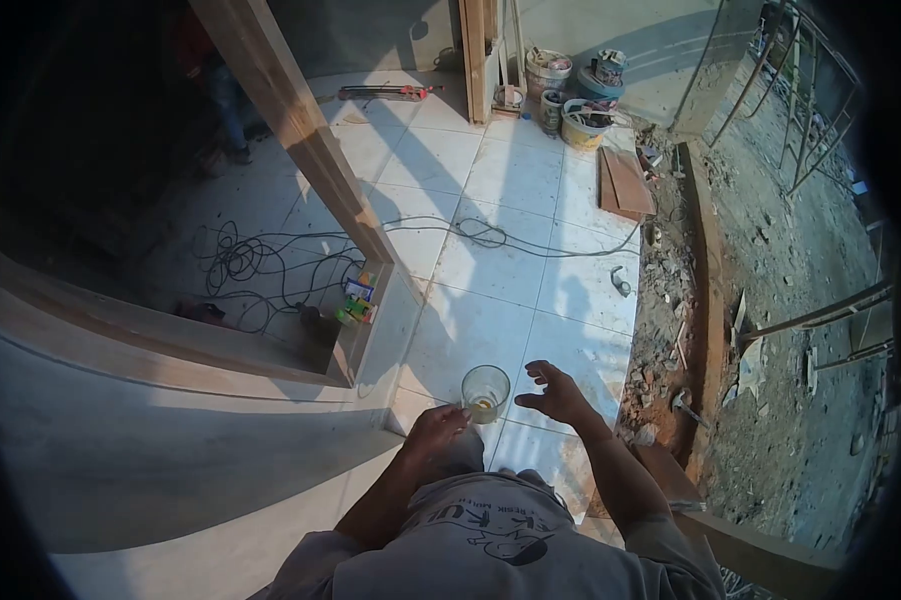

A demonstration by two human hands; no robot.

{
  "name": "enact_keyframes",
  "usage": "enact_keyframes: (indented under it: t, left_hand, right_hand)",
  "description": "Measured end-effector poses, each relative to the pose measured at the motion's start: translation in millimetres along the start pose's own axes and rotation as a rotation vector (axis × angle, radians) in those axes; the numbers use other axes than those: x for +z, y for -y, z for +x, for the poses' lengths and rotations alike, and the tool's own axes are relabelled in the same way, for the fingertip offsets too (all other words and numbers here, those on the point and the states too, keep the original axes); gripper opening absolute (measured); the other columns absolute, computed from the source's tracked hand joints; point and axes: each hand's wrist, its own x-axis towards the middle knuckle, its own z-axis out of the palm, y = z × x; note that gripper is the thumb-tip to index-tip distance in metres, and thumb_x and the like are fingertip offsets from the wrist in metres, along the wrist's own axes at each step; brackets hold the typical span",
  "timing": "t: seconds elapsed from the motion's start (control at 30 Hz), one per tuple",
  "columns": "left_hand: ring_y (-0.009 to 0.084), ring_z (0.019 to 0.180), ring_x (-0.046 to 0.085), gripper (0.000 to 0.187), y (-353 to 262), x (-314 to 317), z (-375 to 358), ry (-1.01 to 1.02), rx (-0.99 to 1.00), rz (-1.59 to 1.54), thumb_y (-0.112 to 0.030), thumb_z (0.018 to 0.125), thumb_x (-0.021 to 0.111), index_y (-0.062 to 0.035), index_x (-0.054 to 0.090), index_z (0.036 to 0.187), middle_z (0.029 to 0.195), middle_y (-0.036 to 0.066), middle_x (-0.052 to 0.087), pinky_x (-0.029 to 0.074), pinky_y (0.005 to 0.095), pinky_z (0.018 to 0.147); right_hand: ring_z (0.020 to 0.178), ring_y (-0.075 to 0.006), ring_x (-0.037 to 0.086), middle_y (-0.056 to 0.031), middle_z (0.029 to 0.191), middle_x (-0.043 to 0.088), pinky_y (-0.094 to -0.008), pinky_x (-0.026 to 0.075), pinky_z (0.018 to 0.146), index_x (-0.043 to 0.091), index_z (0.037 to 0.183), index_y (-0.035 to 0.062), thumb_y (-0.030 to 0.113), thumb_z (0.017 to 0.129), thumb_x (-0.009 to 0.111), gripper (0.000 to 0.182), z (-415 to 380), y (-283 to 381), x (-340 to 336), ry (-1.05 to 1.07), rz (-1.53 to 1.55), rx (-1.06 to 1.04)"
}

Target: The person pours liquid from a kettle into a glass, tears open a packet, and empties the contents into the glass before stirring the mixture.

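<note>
- The left hand point(438, 430) grasps the clear glass point(485, 390) at its near left side, fingertips against the wall; how far the thumb wraps round is hidden.
- The right hand point(555, 395) is released, fingers spread and curved, just beside the glass on its right, apparently not touching it.
- The glass is in front of the person's shirt point(490, 520), mouth up, above the tiled floor point(475, 330). Something small and yellowish shows low inside it; what it is cannot be told.
- A sound hold here means firm, even pressure from the left fingers, low on the wall and clear of the rim. Squeezing harder adds little, since smooth glass slips more through tilt or damp skin than through lightness of touch.
- The mouth is best held level, so that whatever lies inside does not slide or spill.
- The right hand's open curve suits steadying the far side, provided it meets the glass gently rather than knocking it.
- Hard tile beneath makes a drop costly, so slow wrists and elbows near the body seem wise.
- Footing matters too: the cable point(480, 232) loops across the tiles ahead, and rubble point(660, 330) borders them on the right.
</note>
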Motion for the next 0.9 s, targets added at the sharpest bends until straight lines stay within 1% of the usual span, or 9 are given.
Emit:
enact_keyframes:
  t: [0.03,0.13,0.17,0.27,0.33,0.4,0.67,0.73,0.9]
  left_hand:
    - [0.0144,0.083,0.061,0.035,-19.3,-9.7,10.3,-0.03,-0.086,-0.035,-0.038,0.091,0.061,-0.0032,0.063,0.094,0.09,0.007,0.063,0.049,0.0277,0.076]
    - [0.0146,0.083,0.062,0.035,-49.7,-39.2,65.5,-0.042,-0.096,-0.09,-0.037,0.091,0.062,-0.0029,0.062,0.094,0.087,0.006,0.063,0.05,0.0283,0.077]
    - [0.0133,0.08,0.062,0.033,-65.5,-44.9,85.5,-0.078,-0.105,-0.073,-0.036,0.09,0.064,-0.0029,0.063,0.092,0.083,0.005,0.063,0.05,0.0274,0.073]
    - [0.0115,0.076,0.061,0.032,-119.6,-68.0,158.2,-0.063,-0.123,-0.047,-0.036,0.089,0.064,-0.0038,0.064,0.088,0.079,0.004,0.063,0.049,0.0257,0.069]
    - [0.0106,0.073,0.06,0.031,-164.0,-73.7,200.2,-0.092,-0.099,-0.086,-0.035,0.089,0.065,-0.004,0.064,0.085,0.079,0.004,0.063,0.048,0.0239,0.065]
    - [0.0097,0.073,0.058,0.032,-215.1,-79.8,243.6,-0.117,0.085,0.097,-0.036,0.089,0.064,-0.0037,0.064,0.086,0.082,0.004,0.064,0.047,0.0245,0.067]
    - [0.0101,0.073,0.058,0.033,-331.4,-95.1,402.4,-0.267,0.167,0.048,-0.037,0.09,0.061,-0.0043,0.064,0.088,0.083,0.004,0.064,0.046,0.0254,0.069]
    - [0.0111,0.072,0.059,0.032,-345.1,-93.3,422.0,-0.335,-0.043,-0.116,-0.036,0.09,0.062,-0.0039,0.063,0.089,0.083,0.005,0.064,0.047,0.0249,0.065]
    - [0.011,0.071,0.06,0.029,-420.3,-102.1,456.0,-0.449,-0.055,-0.243,-0.032,0.09,0.063,-0.0036,0.061,0.088,0.083,0.006,0.065,0.048,0.0246,0.061]
  right_hand:
    - [0.092,-0.0302,0.064,-0.017,0.104,0.066,-0.0412,0.052,0.08,0.061,0.11,0.003,0.034,0.073,0.079,0.052,26.8,-4.0,-7.7,-0.097,-0.01,-0.035]
    - [0.08,-0.0358,0.065,-0.0192,0.083,0.067,-0.0435,0.052,0.074,0.067,0.087,0.0026,0.032,0.08,0.069,0.03,100.3,-16.5,-28.0,0.113,-0.236,0.227]
    - [0.074,-0.0401,0.064,-0.0197,0.075,0.066,-0.0461,0.051,0.07,0.066,0.074,0.003,0.028,0.083,0.064,0.027,115.3,-19.8,-27.2,-0.048,-0.25,0.2]
    - [0.078,-0.0412,0.064,-0.0205,0.079,0.067,-0.0485,0.051,0.073,0.065,0.096,0.0036,0.021,0.082,0.062,0.022,164.8,-22.5,-51.7,-0.18,-0.361,0.19]
    - [0.08,-0.0415,0.065,-0.0216,0.076,0.066,-0.0489,0.051,0.074,0.055,0.121,0.0069,0.014,0.082,0.061,0.04,194.0,-23.7,-76.8,-0.202,-0.169,0.231]
    - [0.096,-0.0372,0.065,-0.0232,0.099,0.067,-0.0427,0.051,0.082,0.047,0.133,0.009,0.011,0.08,0.067,0.057,232.5,-37.8,-108.4,-0.214,-0.187,0.231]
    - [0.101,-0.042,0.061,-0.0292,0.105,0.062,-0.0446,0.049,0.087,0.056,0.12,-0.0016,0.025,0.08,0.068,0.049,421.5,-129.3,-206.8,-0.043,-0.295,0.255]
    - [0.102,-0.0418,0.061,-0.0283,0.106,0.063,-0.0435,0.049,0.087,0.057,0.119,-0.0007,0.025,0.081,0.067,0.048,478.8,-127.0,-242.4,0.039,-0.258,0.315]
    - [0.092,-0.0346,0.066,-0.0199,0.096,0.068,-0.039,0.052,0.081,0.061,0.112,-0.0008,0.029,0.081,0.069,0.043,638.5,-95.2,-331.9,0.058,-0.318,0.179]
